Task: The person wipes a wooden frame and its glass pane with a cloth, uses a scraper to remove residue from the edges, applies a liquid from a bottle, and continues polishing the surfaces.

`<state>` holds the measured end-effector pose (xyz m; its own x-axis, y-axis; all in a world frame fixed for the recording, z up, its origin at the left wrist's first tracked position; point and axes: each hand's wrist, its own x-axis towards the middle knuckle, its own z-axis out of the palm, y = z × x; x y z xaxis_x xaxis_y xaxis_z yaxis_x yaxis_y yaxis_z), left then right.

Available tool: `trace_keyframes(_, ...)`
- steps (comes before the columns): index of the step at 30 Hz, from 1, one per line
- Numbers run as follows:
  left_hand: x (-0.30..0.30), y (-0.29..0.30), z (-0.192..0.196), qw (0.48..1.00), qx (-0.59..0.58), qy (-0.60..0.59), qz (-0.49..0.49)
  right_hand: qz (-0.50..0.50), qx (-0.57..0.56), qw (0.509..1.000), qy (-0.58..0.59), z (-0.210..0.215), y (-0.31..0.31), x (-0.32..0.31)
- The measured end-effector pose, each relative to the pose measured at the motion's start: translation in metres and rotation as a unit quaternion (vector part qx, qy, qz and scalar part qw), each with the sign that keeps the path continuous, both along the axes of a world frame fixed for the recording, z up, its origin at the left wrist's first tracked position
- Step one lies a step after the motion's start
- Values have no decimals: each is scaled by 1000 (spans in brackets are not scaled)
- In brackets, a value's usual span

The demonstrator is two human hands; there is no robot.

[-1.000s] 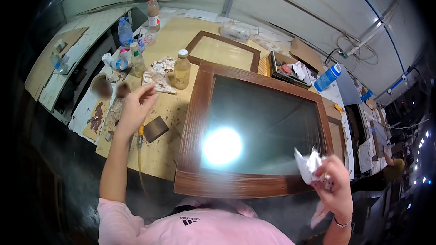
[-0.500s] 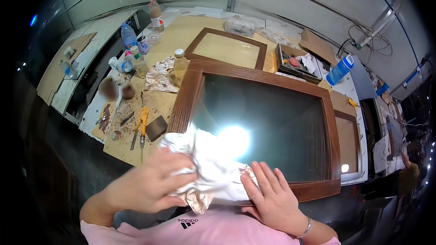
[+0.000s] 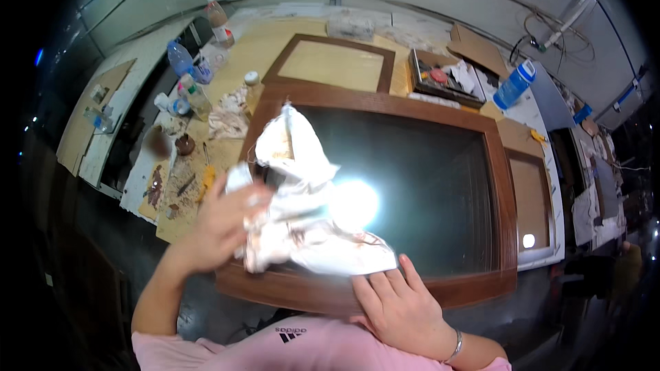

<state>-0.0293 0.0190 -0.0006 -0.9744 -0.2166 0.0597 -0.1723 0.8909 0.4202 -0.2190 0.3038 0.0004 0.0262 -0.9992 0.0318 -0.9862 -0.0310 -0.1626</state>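
A brown wooden framed panel with a dark glass pane [image 3: 426,185] lies before me. Over its left part spreads a crumpled white cloth [image 3: 302,196] with brownish stains, one end flung up toward the far left of the pane. My left hand [image 3: 223,223], slightly blurred, grips the cloth's left side above the left rail of the wooden frame [image 3: 505,220]. On the near rail rests my right hand [image 3: 399,306], its fingers stretched out flat with the tips at the cloth's lower right edge. A bright light reflects in the glass beside the cloth.
Behind the panel lies a smaller wooden frame [image 3: 337,62]. Bottles, including a capped one [image 3: 251,86], a stained rag [image 3: 229,115] and a yellow-handled tool [image 3: 208,178] are at left. A box of odds and ends [image 3: 447,77] and a blue bottle [image 3: 514,86] stand far right.
My left hand has moved left and away from me, and the cloth has opened out upward over the pane's left side. My right hand has shifted slightly left and nearer to me.
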Motion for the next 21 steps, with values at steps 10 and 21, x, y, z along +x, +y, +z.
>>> trace_keyframes(10,-78,-72,-32,993,-41,63,92,-21,-111,994,14,-17,7,-3)
trace_keyframes(21,-66,-101,-51,993,-4,98,66,-21,-224,974,39,-40,25,10)
